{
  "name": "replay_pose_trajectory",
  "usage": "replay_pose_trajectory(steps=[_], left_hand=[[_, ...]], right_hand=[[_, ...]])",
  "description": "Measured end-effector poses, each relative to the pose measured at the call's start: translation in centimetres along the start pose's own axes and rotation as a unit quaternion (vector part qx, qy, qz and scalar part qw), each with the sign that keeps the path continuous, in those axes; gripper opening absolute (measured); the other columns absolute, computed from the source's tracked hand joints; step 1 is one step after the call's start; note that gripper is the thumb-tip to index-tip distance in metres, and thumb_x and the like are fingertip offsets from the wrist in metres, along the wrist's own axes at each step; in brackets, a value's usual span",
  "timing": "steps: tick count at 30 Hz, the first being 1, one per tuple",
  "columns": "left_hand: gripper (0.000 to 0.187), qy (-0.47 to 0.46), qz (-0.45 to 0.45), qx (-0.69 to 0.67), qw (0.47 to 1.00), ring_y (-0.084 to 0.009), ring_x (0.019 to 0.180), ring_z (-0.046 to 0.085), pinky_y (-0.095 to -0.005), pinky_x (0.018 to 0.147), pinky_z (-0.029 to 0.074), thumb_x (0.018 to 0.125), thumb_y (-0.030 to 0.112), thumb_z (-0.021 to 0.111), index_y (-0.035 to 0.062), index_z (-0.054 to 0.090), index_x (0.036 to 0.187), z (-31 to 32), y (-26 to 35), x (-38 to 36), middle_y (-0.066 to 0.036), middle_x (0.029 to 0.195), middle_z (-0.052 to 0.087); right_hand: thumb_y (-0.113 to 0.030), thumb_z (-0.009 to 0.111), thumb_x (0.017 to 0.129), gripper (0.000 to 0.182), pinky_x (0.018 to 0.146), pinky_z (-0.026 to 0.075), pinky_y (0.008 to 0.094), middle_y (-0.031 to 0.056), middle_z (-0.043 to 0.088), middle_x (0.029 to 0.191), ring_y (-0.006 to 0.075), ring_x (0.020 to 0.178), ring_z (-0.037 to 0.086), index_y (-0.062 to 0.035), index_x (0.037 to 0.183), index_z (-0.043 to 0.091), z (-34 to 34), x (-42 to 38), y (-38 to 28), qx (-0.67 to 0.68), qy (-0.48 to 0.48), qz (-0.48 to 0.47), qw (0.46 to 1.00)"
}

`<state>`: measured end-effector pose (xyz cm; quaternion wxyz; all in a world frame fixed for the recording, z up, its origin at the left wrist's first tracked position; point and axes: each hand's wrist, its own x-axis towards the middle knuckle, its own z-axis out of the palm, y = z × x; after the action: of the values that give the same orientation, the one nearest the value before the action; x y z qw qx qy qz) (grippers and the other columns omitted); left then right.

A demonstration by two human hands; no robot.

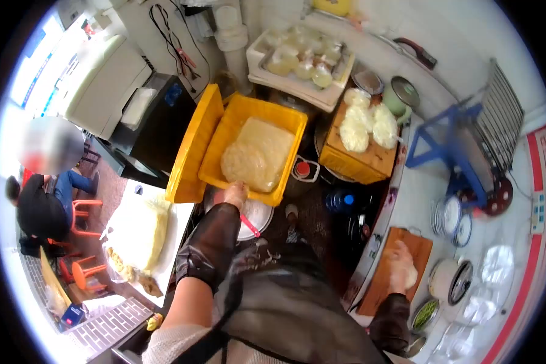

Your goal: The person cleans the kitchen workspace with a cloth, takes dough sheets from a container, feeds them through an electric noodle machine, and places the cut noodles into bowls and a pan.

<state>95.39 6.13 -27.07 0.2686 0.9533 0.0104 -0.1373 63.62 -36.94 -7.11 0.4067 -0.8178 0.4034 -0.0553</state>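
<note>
Two hands busy. Left hand (235,194) on near rim of yellow crate (224,142), grip closed over edge; dough mass (258,155) lies just beyond, long axis running away. Right hand (400,267) flat on cutting board (379,285) on bench (515,242), pressing pale lump, fingers spread.

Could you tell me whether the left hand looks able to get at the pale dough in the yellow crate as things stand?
Probably yes: the left hand is already at the near rim of the yellow crate, which is open-topped, and nothing covers the pale dough just beyond it.
</note>
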Motion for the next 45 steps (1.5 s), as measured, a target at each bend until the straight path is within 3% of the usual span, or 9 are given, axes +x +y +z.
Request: replay_pose_trajectory(steps=[8,13,17,19,30,34,39,42,45], left_hand=[[0.021,-0.092,0.063,0.131,0.985,-0.0333,0.087,0.065,-0.0418,0.073,0.051,0.082,0.02,0.056,0.0087,0.07,0.091,11.0,-6.0,13.6,-0.018,0.092,0.068],[0.025,-0.095,-0.017,0.187,0.978,-0.0342,0.09,0.064,-0.0435,0.074,0.051,0.081,0.027,0.058,0.0072,0.07,0.091,14.8,-7.9,16.0,-0.018,0.093,0.067],[0.024,-0.143,-0.051,0.185,0.971,-0.0331,0.096,0.062,-0.0413,0.079,0.05,0.081,0.024,0.06,0.0066,0.069,0.094,12.7,-9.1,15.5,-0.017,0.097,0.067],[0.023,-0.143,-0.067,0.169,0.973,-0.0326,0.099,0.062,-0.0402,0.082,0.049,0.081,0.022,0.061,0.0063,0.069,0.096,10.6,-9.2,15.0,-0.017,0.099,0.067],[0.019,0.125,-0.12,-0.276,0.945,-0.0284,0.087,0.06,-0.0386,0.079,0.046,0.082,0.02,0.066,0.0036,0.065,0.092,0.3,-6.0,13.0,-0.013,0.091,0.064],[0.015,0.079,-0.177,-0.477,0.858,-0.0176,0.093,0.058,-0.0333,0.078,0.047,0.084,0.011,0.063,0.005,0.064,0.096,-4.4,-1.3,10.8,-0.006,0.092,0.064],[0.018,0.015,0.033,-0.502,0.864,-0.0133,0.085,0.059,-0.0287,0.076,0.048,0.091,0.014,0.057,0.0047,0.062,0.106,2.8,0.8,7.5,-0.001,0.09,0.065],[0.021,-0.024,-0.014,-0.579,0.815,-0.0143,0.082,0.06,-0.0292,0.074,0.049,0.092,0.018,0.057,0.0042,0.061,0.106,5.3,2.1,6.1,-0.002,0.088,0.065],[0.022,-0.023,-0.113,-0.656,0.746,-0.0155,0.078,0.059,-0.0293,0.073,0.048,0.092,0.021,0.056,0.003,0.061,0.105,0.2,5.1,2.2,-0.005,0.086,0.064]], right_hand=[[0.002,0.046,0.08,0.039,0.09,0.044,0.0412,0.0235,0.057,0.111,0.0368,0.105,0.054,0.0078,0.119,0.051,41.5,11.5,-16.0,-0.053,-0.296,-0.571,0.764],[-0.008,0.059,0.075,0.024,0.079,0.05,0.0409,0.0166,0.068,0.099,0.0337,0.095,0.063,-0.0045,0.096,0.071,50.3,16.4,-20.2,-0.433,-0.478,-0.406,0.647],[-0.012,0.061,0.074,0.017,0.078,0.051,0.04,0.0152,0.07,0.093,0.0321,0.093,0.066,-0.0076,0.085,0.074,46.5,18.1,-20.9,-0.391,-0.452,-0.373,0.71],[-0.011,0.061,0.074,0.022,0.079,0.051,0.0408,0.0155,0.07,0.094,0.0312,0.093,0.066,-0.0074,0.091,0.074,47.7,19.4,-17.8,-0.475,-0.449,-0.5,0.568],[-0.018,0.055,0.077,0.019,0.069,0.049,0.0456,0.0243,0.062,0.084,0.041,0.082,0.06,-0.0013,0.079,0.064,44.4,17.8,-27.7,-0.248,-0.504,-0.428,0.708],[-0.019,0.058,0.077,0.019,0.071,0.048,0.0451,0.022,0.061,0.086,0.0404,0.082,0.058,-0.0014,0.079,0.062,43.2,16.6,-28.4,-0.196,-0.459,-0.429,0.753],[-0.02,0.062,0.077,0.019,0.072,0.047,0.0434,0.0206,0.059,0.088,0.04,0.084,0.056,-0.0014,0.081,0.06,40.8,14.2,-28.8,-0.122,-0.479,-0.376,0.784],[-0.018,0.062,0.082,0.016,0.065,0.048,0.0384,0.0159,0.063,0.087,0.0316,0.075,0.058,-0.0023,0.085,0.062,44.7,15.8,-26.1,-0.125,-0.393,-0.571,0.71],[-0.013,0.057,0.088,0.012,0.061,0.048,0.0325,0.0095,0.066,0.09,0.0207,0.067,0.058,-0.004,0.09,0.064,49.8,18.7,-25.1,-0.094,-0.519,-0.273,0.804]])
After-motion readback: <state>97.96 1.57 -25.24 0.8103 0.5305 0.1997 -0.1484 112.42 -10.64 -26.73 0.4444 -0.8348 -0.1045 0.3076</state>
